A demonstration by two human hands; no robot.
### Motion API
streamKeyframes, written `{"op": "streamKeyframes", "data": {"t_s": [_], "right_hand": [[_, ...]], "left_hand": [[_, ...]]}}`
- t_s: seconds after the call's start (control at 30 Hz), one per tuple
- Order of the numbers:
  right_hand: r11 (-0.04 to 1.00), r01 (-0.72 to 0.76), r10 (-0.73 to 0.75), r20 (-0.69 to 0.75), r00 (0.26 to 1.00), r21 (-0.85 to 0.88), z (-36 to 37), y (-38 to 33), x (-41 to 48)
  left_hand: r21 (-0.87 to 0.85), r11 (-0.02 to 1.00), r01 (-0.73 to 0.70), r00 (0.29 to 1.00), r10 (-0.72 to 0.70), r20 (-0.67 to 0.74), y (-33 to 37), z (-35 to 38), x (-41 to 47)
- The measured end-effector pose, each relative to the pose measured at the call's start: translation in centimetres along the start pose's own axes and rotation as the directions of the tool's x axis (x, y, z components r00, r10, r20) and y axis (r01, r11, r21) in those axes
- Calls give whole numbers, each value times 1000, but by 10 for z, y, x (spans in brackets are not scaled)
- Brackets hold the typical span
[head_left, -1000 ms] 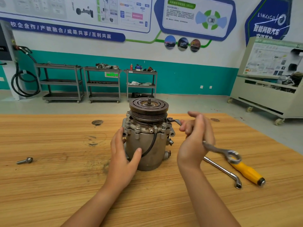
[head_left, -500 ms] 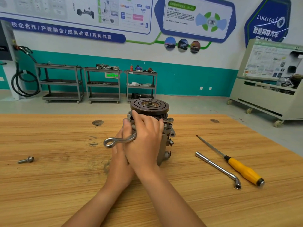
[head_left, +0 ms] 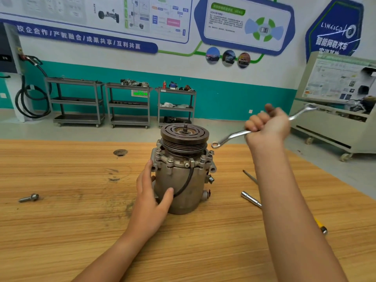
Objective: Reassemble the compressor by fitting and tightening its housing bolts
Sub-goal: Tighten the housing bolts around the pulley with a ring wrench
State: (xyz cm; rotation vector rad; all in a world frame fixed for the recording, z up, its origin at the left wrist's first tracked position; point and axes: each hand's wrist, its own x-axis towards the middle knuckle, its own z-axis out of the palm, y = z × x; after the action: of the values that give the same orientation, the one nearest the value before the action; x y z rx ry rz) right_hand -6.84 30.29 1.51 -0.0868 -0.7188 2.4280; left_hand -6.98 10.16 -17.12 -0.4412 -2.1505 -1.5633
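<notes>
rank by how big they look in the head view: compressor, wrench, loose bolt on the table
1. compressor, clearly largest
2. wrench, long but thin, its middle hidden in the right hand
3. loose bolt, clearly smallest

One compressor (head_left: 179, 180); one wrench (head_left: 232, 136); one bolt (head_left: 28, 198) (loose); three carts (head_left: 79, 119) (head_left: 130, 121) (head_left: 177, 91).

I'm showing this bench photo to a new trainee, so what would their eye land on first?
The grey compressor stands upright in the middle of the wooden table, pulley on top, with the left hand gripping its side. Just right of the pulley, the right hand holds a ring wrench up in the air, clear of the bolts. A lone loose bolt lies far left on the table.
</notes>
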Motion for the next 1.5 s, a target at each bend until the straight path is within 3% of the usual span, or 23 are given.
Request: {"op": "streamKeyframes", "data": {"t_s": [0.13, 0.47, 0.67, 0.83, 0.9, 1.0, 1.1, 1.13, 1.2, 1.3, 1.4, 1.47, 1.5], "right_hand": [[981, -194, 194, -43, 980, 15, -13, 18, 21], [969, -245, 242, -110, 964, -13, -20, 31, 42], [997, 75, -66, -284, 957, 22, -46, 33, 4], [930, 344, -364, -185, 913, -134, -55, 43, -45], [855, 447, -476, -55, 878, -261, -59, 55, -67], [578, 671, -617, 290, 732, -464, -62, 79, -95], [220, 869, -535, 689, 488, -444, -55, 103, -107], [119, 889, -462, 768, 444, -442, -51, 110, -109], [-23, 867, -347, 817, 460, -498, -42, 123, -111], [-187, 829, -309, 832, 461, -528, -32, 136, -112], [-265, 864, -345, 879, 330, -428, -19, 137, -102], [-195, 924, -452, 866, 213, -328, -6, 122, -93], [-106, 954, -527, 829, 185, -280, 3, 110, -92]], "left_hand": [[1, 1000, 11, 1000, -11, 4, 0, 0, 0], [35, 999, 20, 1000, -20, 8, 0, 0, 1], [38, 999, -21, 1000, 22, -10, 2, 1, 0], [14, 1000, -16, 1000, 16, 0, 4, 1, -1], [13, 1000, -10, 1000, 10, -1, 5, 0, -1], [41, 999, 13, 1000, -13, -8, 5, 1, -2], [52, 999, 5, 1000, -5, -5, 7, 1, 0], [54, 999, -7, 1000, 7, 5, 8, 0, 2], [33, 999, -20, 1000, 20, 5, 8, 0, 3], [148, 989, -17, 1000, 17, -4, 3, 0, 0], [150, 988, -20, 1000, 19, 3, 2, -1, -2], [83, 997, -2, 1000, 2, -7, 5, -1, 0], [58, 998, 8, 1000, -8, -2, 7, -1, 0]]}}
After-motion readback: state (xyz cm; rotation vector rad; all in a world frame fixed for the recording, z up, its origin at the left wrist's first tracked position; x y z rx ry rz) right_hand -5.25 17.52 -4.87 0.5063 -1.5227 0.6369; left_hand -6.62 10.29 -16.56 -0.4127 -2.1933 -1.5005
